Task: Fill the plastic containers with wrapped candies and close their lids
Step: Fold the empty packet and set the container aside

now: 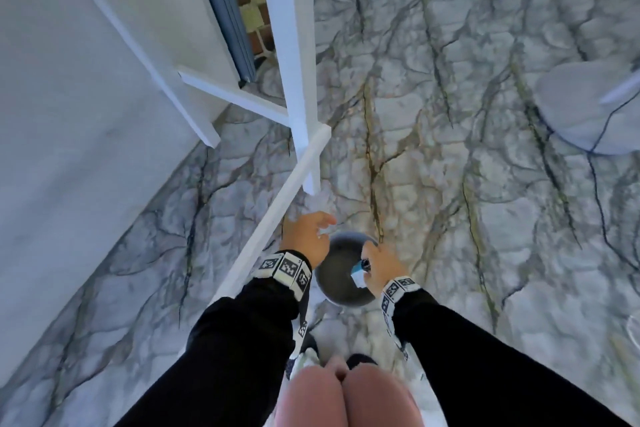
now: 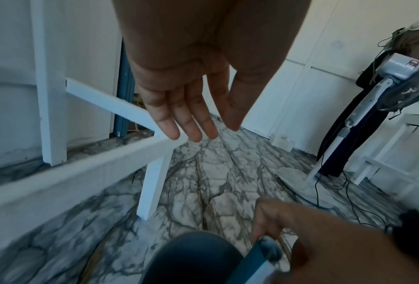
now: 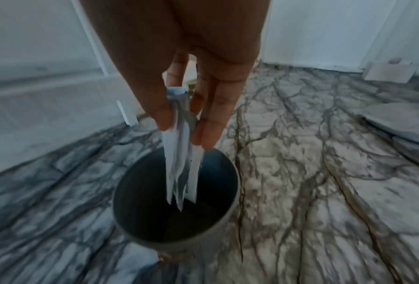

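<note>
My knees (image 1: 341, 392) were closest to the head cam, bare, with both black sleeves (image 1: 242, 340) reaching forward over them. Right hand (image 1: 382, 265) pinched a bunch of flat pale paper/foil strips (image 3: 181, 163) between thumb and fingers, hanging straight down into the mouth of a round dark bin (image 3: 177, 201) standing on the floor. Couldn't tell if the strips were candy wrappers or something else; too blurred. Left hand (image 1: 306, 236) was wide, fingers straight and relaxed, holding nothing, hovering just left of the bin's rim.

Per view:
- Head cam: bin (image 1: 346, 274) sat between my two hands, just ahead of my knees; strips only a small blue-white scrap (image 1: 360, 274) there.
- Right wrist cam: the only view down into the bin; inside dark, contents unreadable. Strip ends were below the rim.
- Left wrist cam: my open left hand (image 2: 186, 107), the right hand (image 2: 313, 240) low in frame gripping a blue-edged piece (image 2: 259, 263), and a standing fan (image 2: 378, 80) on its round base by the far wall, black cable trailing across the floor.

Floor (image 1: 450, 114) was white marble-pattern with dark grey veins. White table legs and crossbars (image 1: 298, 80) stood to my left, near the left hand. White walls around. No plastic containers or lids visible in any view.
</note>
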Demonstrator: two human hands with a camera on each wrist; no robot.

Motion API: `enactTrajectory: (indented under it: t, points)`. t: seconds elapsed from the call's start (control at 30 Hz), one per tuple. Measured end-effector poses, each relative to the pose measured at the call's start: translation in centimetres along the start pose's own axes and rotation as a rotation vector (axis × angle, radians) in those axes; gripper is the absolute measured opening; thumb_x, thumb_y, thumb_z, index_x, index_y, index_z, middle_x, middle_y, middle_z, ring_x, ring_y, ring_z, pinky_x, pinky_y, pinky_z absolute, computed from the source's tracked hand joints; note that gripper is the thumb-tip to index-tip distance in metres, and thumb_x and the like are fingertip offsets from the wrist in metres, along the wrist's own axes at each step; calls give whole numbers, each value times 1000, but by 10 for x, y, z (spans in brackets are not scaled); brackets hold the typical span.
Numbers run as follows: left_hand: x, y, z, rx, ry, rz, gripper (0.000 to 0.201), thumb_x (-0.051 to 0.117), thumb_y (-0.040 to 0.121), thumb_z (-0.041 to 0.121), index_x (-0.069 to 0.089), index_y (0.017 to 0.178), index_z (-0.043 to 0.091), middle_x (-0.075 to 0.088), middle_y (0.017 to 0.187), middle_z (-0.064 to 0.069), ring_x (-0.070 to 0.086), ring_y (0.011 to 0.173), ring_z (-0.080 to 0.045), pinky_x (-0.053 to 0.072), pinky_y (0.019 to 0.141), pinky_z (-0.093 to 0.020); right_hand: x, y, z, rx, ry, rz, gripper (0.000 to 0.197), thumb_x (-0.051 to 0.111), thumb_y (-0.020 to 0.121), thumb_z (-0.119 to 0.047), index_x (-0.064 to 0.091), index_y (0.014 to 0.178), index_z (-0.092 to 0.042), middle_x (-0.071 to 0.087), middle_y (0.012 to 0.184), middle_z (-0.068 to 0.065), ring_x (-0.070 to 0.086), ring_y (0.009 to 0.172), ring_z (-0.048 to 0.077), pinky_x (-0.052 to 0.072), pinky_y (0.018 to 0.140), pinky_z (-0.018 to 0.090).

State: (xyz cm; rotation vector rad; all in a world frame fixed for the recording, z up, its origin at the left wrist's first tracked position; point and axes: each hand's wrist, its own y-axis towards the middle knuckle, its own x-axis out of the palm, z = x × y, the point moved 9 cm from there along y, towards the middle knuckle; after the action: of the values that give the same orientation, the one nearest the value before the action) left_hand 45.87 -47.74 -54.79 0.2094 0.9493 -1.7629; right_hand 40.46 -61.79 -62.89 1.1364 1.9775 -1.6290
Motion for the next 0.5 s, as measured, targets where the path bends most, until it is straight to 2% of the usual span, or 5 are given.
enactTrajectory:
  t: [0.07,0.13,0.23,0.37,0.5]
  points:
    - [17,8,-14,-3,18,-28,30,53,88,0,62,112,16,63,116,-5,57,109,-21,42,94,-27,31,15,13,29,-9,-58,39,54,88,-17,36,123,-12,40,125,14,56,94,32,45,80,36]
    - [26,11,-27,-19,36,-36,30,54,88,2,63,112,18,63,116,-4,57,107,-21,45,93,-31,53,22,20,50,-36,-116,49,58,88,-27,34,129,-15,36,130,13,57,101,32,44,83,35]
    - [28,6,-35,-41,29,-42,31,55,87,0,62,111,18,63,115,-4,56,107,-21,43,92,-28,61,23,28,108,-45,-130,62,57,87,-46,33,136,-17,36,136,12,54,112,31,44,87,35]
    - [13,-12,-22,-58,15,-58,29,54,89,2,60,114,16,60,117,-5,54,108,-20,41,93,-27,35,5,19,85,-2,-103,57,50,92,-48,34,139,-19,43,134,11,54,113,30,44,88,35]
    - [-22,-45,16,-48,-50,-11,30,55,88,2,60,114,15,60,113,-5,54,105,-19,39,89,-24,-16,-41,-6,22,104,-69,53,46,95,-45,35,141,-21,46,135,7,55,112,26,45,86,31]
